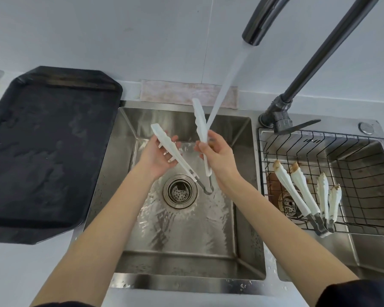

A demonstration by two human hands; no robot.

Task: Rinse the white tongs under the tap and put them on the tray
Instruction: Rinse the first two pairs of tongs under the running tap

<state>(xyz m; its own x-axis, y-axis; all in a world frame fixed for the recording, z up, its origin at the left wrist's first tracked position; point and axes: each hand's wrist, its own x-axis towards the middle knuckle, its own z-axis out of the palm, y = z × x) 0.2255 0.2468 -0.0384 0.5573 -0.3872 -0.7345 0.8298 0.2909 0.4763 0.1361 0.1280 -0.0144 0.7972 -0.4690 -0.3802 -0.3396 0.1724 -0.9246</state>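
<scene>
White tongs with a metal hinge are held spread apart over the left sink basin. My left hand holds the left arm of the tongs with fingers loosely curled under it. My right hand grips the right arm, whose tip points up into the water stream running from the dark tap. The black tray lies on the counter left of the sink, wet and bare.
Two more white tongs with brown-stained tips lie in a wire basket over the right basin. A pink cloth lies behind the sink. The tap's lever juts out over the basket. A drain strainer sits in the left basin.
</scene>
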